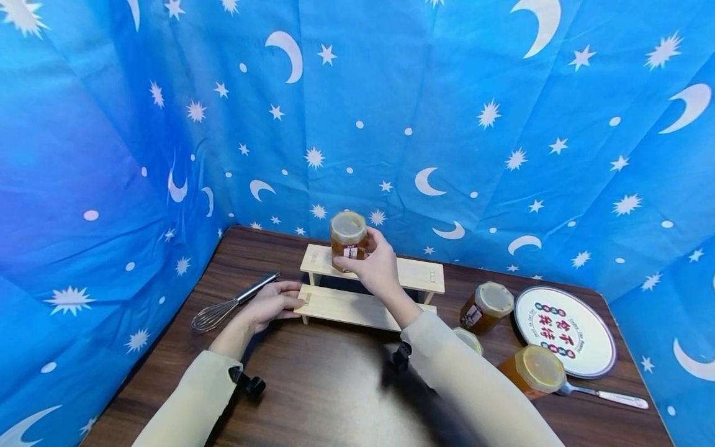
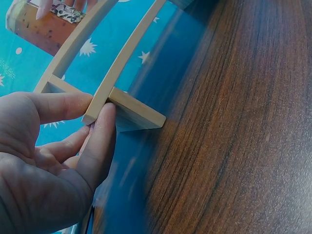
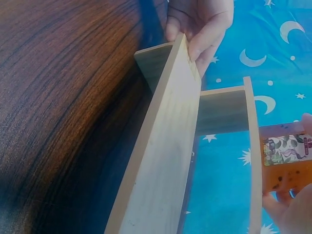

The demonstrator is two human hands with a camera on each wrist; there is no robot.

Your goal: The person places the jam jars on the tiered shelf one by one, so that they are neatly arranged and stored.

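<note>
While left hand [image 1: 272, 303] steadies rack [image 1: 346, 305], jar [image 1: 347, 241] overhangs.

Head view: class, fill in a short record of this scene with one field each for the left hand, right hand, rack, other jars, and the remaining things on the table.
left hand: holds the left end of the rack's lower step
right hand: grips a jar at the upper step
rack: two-step, pale wood, on the table
other jars: three, right of the rack
remaining things: whisk at left; round plate and spoon at right
</note>
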